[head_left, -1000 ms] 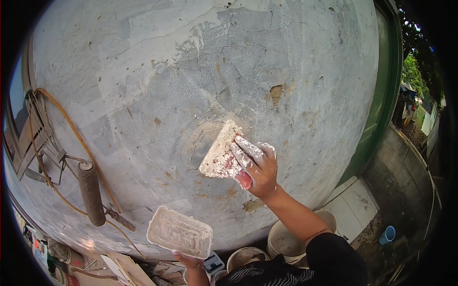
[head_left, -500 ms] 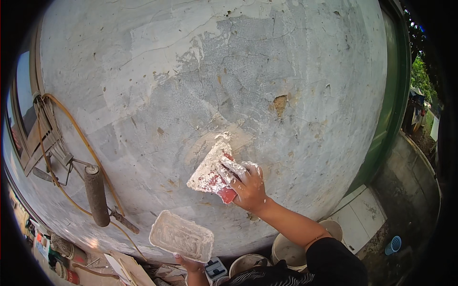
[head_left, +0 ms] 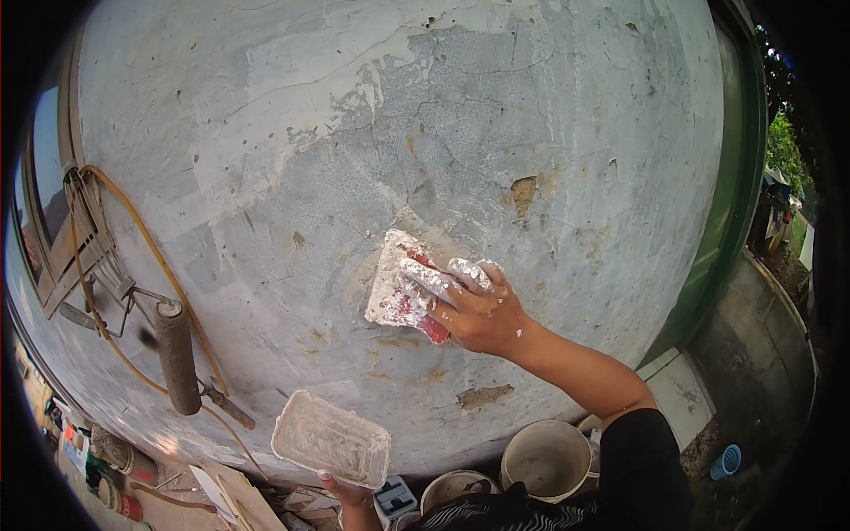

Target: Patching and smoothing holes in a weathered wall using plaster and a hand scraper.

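My right hand (head_left: 482, 311), its fingers smeared with white paste, grips a red putty spreader (head_left: 434, 330). Putty coats most of the spreader's blade, which lies against the grey-white wall (head_left: 575, 292) over a smear of fresh putty (head_left: 434, 232). Lower down, my left hand (head_left: 347, 489) holds a shallow rectangular plastic tub (head_left: 332, 440) by its underside. A thin layer of putty lines the tub, and its open side is tilted towards me. Most of the left hand's fingers are hidden behind the tub.
A paint roller (head_left: 179, 358) and a yellow-brown hose (head_left: 146, 239) hang at the left. Below stand a large bucket (head_left: 546, 460) and a grey-blue box (head_left: 395, 497). Boards (head_left: 232, 496) lie at lower left. A green door frame (head_left: 708, 265) borders the wall's right side.
My right hand has moved up and slightly right, turning the spreader so its blade edge stands steeper on the wall. The tub has shifted a little left.
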Demonstrator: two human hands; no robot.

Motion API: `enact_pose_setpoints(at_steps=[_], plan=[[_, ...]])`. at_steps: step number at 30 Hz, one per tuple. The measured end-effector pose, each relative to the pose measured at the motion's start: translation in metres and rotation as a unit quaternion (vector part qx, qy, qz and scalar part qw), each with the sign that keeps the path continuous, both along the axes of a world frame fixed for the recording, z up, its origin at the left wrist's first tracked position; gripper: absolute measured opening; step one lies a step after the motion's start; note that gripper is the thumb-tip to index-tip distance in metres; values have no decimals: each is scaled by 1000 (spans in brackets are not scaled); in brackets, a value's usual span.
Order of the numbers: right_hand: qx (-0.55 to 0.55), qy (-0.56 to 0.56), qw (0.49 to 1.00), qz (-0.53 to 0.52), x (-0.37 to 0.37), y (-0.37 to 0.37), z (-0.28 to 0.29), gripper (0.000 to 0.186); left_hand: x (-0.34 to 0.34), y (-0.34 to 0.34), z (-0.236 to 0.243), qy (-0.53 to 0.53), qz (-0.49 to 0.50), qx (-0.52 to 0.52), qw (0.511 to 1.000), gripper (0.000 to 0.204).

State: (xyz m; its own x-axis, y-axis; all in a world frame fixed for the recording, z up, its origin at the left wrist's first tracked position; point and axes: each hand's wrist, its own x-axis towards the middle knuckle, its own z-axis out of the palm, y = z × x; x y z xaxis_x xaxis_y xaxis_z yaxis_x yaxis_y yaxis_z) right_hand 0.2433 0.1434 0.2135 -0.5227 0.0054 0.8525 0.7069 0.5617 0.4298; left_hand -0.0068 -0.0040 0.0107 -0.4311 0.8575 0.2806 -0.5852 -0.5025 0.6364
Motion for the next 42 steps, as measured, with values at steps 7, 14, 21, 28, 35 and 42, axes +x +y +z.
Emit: enact_pose_setpoints(at_steps=[7,14,21,28,35,42], plan=[[-20,-18,999,-24,35,9,-12,8,3,-4,3,-12,22,-4,1000,93],[-123,-17,988,-97,56,-24,-36,35,-4,0,-13,10,-17,9,1000,92],[-129,55,987,-75,44,-65,-7,28,11,1,-12,8,-40,1,999,91],[-47,74,996,-20,12,-67,66,12,13,-4,-23,7,-51,5,999,91],[-195,30,976,-91,-6,-39,38,17,19,-5,-28,-34,-17,-57,998,98],[-199,-22,973,-119,-5,-46,-3,21,32,0,-18,-7,-48,-67,997,100]])
